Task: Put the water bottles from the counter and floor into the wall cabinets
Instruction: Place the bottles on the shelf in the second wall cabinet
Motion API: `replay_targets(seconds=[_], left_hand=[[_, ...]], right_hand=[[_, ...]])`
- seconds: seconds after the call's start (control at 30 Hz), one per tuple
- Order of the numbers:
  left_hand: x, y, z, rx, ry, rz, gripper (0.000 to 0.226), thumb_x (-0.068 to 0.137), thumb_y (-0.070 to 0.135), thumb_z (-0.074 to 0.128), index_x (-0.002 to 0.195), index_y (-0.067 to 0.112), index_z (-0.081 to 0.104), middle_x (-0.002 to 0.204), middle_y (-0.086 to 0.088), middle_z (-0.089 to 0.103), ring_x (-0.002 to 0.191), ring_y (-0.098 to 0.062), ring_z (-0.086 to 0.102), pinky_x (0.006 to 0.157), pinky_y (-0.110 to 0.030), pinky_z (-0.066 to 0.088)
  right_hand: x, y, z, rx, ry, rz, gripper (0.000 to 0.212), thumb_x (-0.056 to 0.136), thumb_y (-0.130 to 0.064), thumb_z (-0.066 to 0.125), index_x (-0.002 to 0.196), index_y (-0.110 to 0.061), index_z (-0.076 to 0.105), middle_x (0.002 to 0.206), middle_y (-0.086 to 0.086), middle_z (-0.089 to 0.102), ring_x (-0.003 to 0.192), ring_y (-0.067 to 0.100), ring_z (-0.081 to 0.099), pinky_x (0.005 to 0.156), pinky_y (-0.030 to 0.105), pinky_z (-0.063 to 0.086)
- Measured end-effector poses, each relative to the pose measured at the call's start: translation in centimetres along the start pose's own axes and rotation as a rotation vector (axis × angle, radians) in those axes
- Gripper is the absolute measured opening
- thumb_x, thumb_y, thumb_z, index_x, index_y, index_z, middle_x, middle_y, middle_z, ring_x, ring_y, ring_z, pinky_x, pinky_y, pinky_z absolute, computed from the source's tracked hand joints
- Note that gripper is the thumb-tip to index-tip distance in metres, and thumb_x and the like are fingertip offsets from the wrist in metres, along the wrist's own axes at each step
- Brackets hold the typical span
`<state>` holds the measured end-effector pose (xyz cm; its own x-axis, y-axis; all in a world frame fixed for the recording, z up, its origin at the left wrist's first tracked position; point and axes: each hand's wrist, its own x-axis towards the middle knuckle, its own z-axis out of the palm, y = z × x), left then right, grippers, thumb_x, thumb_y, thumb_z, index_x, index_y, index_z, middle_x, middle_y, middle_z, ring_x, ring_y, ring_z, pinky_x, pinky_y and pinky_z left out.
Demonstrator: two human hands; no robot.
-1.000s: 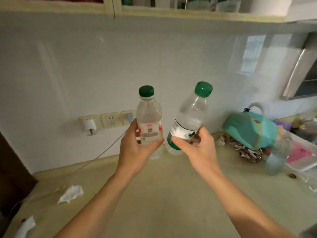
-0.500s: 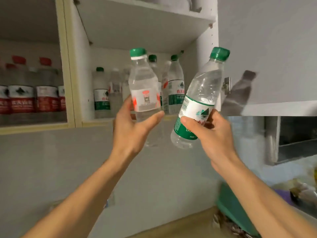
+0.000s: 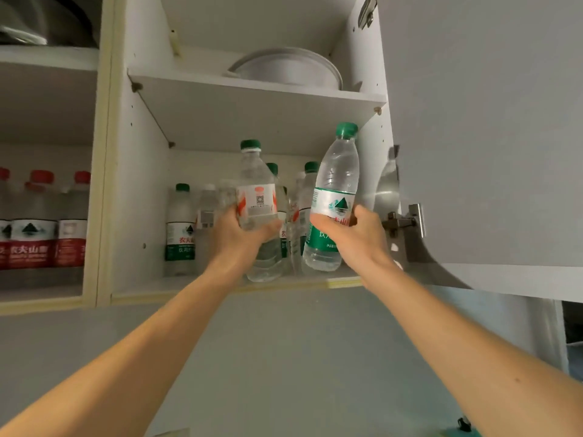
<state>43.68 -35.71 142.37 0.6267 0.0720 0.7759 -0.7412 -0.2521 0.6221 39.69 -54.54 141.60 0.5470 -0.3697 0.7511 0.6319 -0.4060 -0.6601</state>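
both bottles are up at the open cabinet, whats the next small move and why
Probably ease both bottles forward and set them down at the front of the lower shelf. The left hand grips the white-label bottle and the right hand grips the green-label bottle, both at the shelf's front edge. Stored bottles crowd the back, so the front looks freest.

Open wall cabinet (image 3: 148, 184) centre, door (image 3: 489, 137) swung out at right. Two shelves inside: plate stack (image 3: 285, 69) on upper shelf (image 3: 252, 96); standing bottles (image 3: 181, 228) on lower shelf (image 3: 151, 287), toward back. Left hand (image 3: 243, 234) holds left bottle (image 3: 257, 197) upright at shelf front. Right hand (image 3: 356, 238) holds right bottle (image 3: 334, 197) just beside it, top tilted right, near hinge (image 3: 400, 220). Neighbouring compartment (image 3: 47, 291) at left holds row of packed bottles (image 3: 41, 228).
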Motion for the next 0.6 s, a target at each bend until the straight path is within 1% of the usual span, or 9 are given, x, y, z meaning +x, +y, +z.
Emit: replay_targets(seconds=[0.03, 0.07, 0.1, 0.17, 0.2, 0.27, 0.37, 0.5, 0.6], left_hand=[[0.2, -0.4, 0.0, 0.005, 0.003, -0.007, 0.065, 0.083, 0.04, 0.079, 0.14, 0.023, 0.053, 0.12, 0.01, 0.063, 0.09, -0.002, 0.058, 0.07, -0.013, 0.039], [0.3, -0.7, 0.0, 0.007, -0.006, -0.014, 0.064, 0.084, 0.043, 0.077, 0.14, 0.023, 0.052, 0.118, 0.011, 0.062, 0.088, 0.001, 0.057, 0.068, -0.012, 0.038], [0.6, -1.1, -0.1, 0.011, -0.027, -0.021, 0.063, 0.085, 0.045, 0.075, 0.14, 0.024, 0.052, 0.118, 0.011, 0.062, 0.089, 0.001, 0.057, 0.071, -0.015, 0.042], [1.3, -1.5, -0.2, 0.029, -0.096, -0.054, 0.058, 0.086, 0.049, 0.073, 0.136, 0.028, 0.054, 0.118, 0.01, 0.064, 0.093, -0.003, 0.059, 0.083, -0.028, 0.05], [1.6, -1.7, -0.2, 0.04, -0.135, -0.071, 0.052, 0.086, 0.05, 0.072, 0.132, 0.033, 0.056, 0.112, 0.014, 0.065, 0.092, -0.001, 0.059, 0.083, -0.03, 0.05], [2.1, -1.8, 0.1, 0.059, -0.207, -0.088, 0.037, 0.086, 0.052, 0.072, 0.118, 0.044, 0.056, 0.098, 0.025, 0.06, 0.088, 0.008, 0.054, 0.073, -0.023, 0.046], [2.6, -1.9, 0.9, 0.006, -0.264, -0.116, 0.022, 0.087, 0.05, 0.073, 0.103, 0.045, 0.057, 0.095, 0.026, 0.063, 0.089, 0.009, 0.056, 0.067, -0.019, 0.04], [3.2, -2.4, 2.3, -0.066, -0.283, -0.155, 0.026, 0.088, 0.047, 0.073, 0.11, 0.044, 0.058, 0.108, 0.016, 0.068, 0.101, -0.002, 0.06, 0.069, -0.021, 0.04], [3.4, -2.6, 3.7, -0.117, -0.3, -0.187, 0.032, 0.089, 0.045, 0.073, 0.116, 0.042, 0.056, 0.11, 0.016, 0.066, 0.1, 0.0, 0.058, 0.069, -0.02, 0.039]], right_hand=[[0.3, 0.3, 0.4, -0.025, -0.032, 0.012, 0.035, 0.069, -0.049, 0.083, 0.093, -0.029, 0.066, 0.082, -0.012, 0.072, 0.073, 0.0, 0.068, 0.058, 0.019, 0.047], [0.5, 0.6, 0.8, -0.054, -0.061, 0.019, 0.037, 0.07, -0.051, 0.082, 0.095, -0.029, 0.066, 0.085, -0.012, 0.072, 0.075, 0.001, 0.068, 0.058, 0.019, 0.046], [0.7, 1.0, 1.3, -0.08, -0.083, 0.019, 0.039, 0.071, -0.053, 0.082, 0.097, -0.028, 0.067, 0.086, -0.012, 0.072, 0.076, 0.002, 0.068, 0.057, 0.019, 0.046], [1.0, 1.7, 2.0, -0.109, -0.098, 0.009, 0.04, 0.072, -0.056, 0.08, 0.098, -0.028, 0.068, 0.087, -0.011, 0.072, 0.079, 0.005, 0.068, 0.06, 0.022, 0.048], [1.1, 2.0, 2.3, -0.117, -0.097, 0.001, 0.04, 0.073, -0.056, 0.08, 0.098, -0.028, 0.068, 0.088, -0.01, 0.072, 0.08, 0.007, 0.068, 0.062, 0.025, 0.051], [1.4, 2.4, 2.7, -0.158, -0.091, -0.013, 0.041, 0.073, -0.058, 0.079, 0.099, -0.028, 0.067, 0.091, -0.009, 0.071, 0.082, 0.01, 0.068, 0.069, 0.032, 0.056], [1.9, 3.1, 2.8, -0.214, -0.065, -0.015, 0.041, 0.073, -0.059, 0.078, 0.099, -0.028, 0.067, 0.094, -0.006, 0.07, 0.084, 0.014, 0.067, 0.074, 0.039, 0.058], [2.8, 4.3, 2.0, -0.244, -0.022, -0.011, 0.038, 0.076, -0.056, 0.077, 0.097, -0.027, 0.065, 0.097, 0.0, 0.068, 0.084, 0.016, 0.066, 0.075, 0.041, 0.058], [3.5, 5.2, 1.1, -0.277, 0.002, -0.004, 0.033, 0.079, -0.05, 0.076, 0.098, -0.025, 0.063, 0.096, 0.003, 0.068, 0.087, 0.018, 0.065, 0.076, 0.042, 0.057]])
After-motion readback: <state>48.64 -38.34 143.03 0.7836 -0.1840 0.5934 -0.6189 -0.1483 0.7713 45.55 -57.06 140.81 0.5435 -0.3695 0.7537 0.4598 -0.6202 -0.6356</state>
